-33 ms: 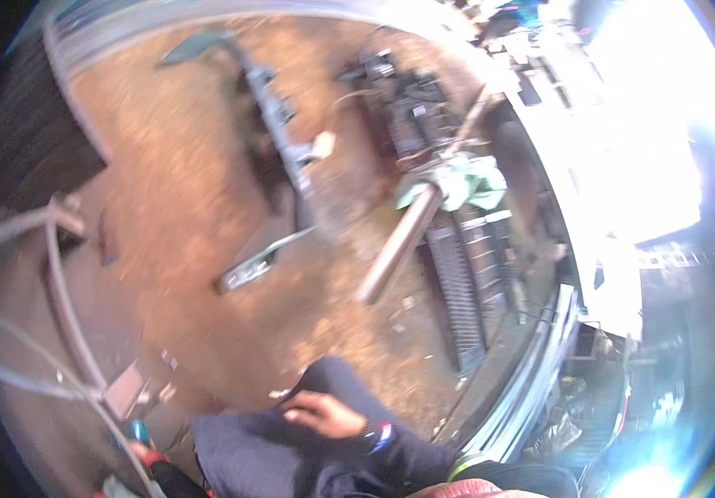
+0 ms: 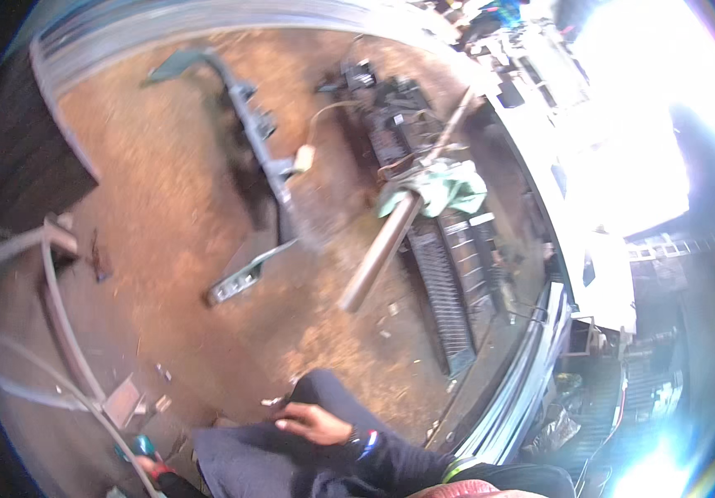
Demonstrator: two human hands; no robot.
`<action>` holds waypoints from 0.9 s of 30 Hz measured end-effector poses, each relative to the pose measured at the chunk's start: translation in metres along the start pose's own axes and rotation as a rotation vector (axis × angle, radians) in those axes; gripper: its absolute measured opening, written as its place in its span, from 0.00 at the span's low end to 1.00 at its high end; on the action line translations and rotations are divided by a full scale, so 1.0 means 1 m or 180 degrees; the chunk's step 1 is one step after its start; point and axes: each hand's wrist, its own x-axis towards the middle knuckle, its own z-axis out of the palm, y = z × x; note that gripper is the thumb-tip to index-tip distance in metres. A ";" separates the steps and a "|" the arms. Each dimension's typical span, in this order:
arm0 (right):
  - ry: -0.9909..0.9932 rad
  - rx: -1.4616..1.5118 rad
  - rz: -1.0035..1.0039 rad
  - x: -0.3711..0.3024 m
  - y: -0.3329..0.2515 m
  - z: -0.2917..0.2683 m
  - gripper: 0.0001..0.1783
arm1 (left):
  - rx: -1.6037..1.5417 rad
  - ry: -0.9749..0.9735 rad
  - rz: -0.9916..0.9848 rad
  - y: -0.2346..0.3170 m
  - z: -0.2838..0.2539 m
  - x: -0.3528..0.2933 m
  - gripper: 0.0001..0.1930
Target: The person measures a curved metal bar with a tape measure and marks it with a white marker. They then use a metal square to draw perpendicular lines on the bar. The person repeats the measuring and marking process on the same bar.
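My right hand (image 2: 316,423) lies over my bent knee in dark trousers (image 2: 241,456), its fingers stretched out and no grip visible. A small whitish thing (image 2: 273,402) shows just beyond its fingertips; whether they touch it I cannot tell. At the lower left my left hand (image 2: 152,466) is small and partly hidden behind a thin curved rod. Its fingers seem closed around a teal object (image 2: 140,448), whose kind is unclear. Ahead on the brown ground lies a long grey bracketed metal part (image 2: 262,145) with a pale block (image 2: 303,158) attached.
A brown pole (image 2: 382,253) wrapped with a green cloth (image 2: 449,189) lies across dark ribbed panels (image 2: 440,290). Long metal strips (image 2: 523,382) run along the right. A curved metal frame (image 2: 63,307) stands at left, near a dark corrugated sheet (image 2: 34,141). Strong glare covers the right side.
The whole view has shifted slightly, so the ground items sit a little further left and lower. Both hands keep nearly the same pose.
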 end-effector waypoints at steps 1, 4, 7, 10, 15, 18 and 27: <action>-0.0140 0.0313 0.0352 -0.003 0.017 0.020 0.27 | -0.0209 0.0075 -0.0324 0.006 -0.026 -0.038 0.48; -0.0251 0.0774 0.1021 -0.046 0.017 0.016 0.32 | -0.0766 0.0059 -0.1178 0.031 -0.046 -0.170 0.47; -0.0293 0.0455 0.1399 -0.091 0.000 0.013 0.38 | -0.1118 -0.0162 -0.1649 0.070 -0.055 -0.279 0.47; 0.0017 0.0398 0.1587 -0.129 -0.021 0.007 0.43 | -0.1513 -0.0781 -0.1858 0.112 -0.033 -0.385 0.46; 0.0341 0.1200 0.0103 -0.140 -0.136 -0.014 0.42 | -0.0579 -0.2385 0.0711 0.282 -0.031 -0.562 0.34; 0.0568 0.0529 -0.0399 -0.135 -0.248 -0.040 0.28 | -0.0605 -0.2609 0.2029 0.394 -0.057 -0.629 0.34; 0.0127 0.1325 -0.1843 -0.202 -0.478 -0.036 0.14 | -0.2368 -0.2049 0.2754 0.491 -0.235 -0.719 0.59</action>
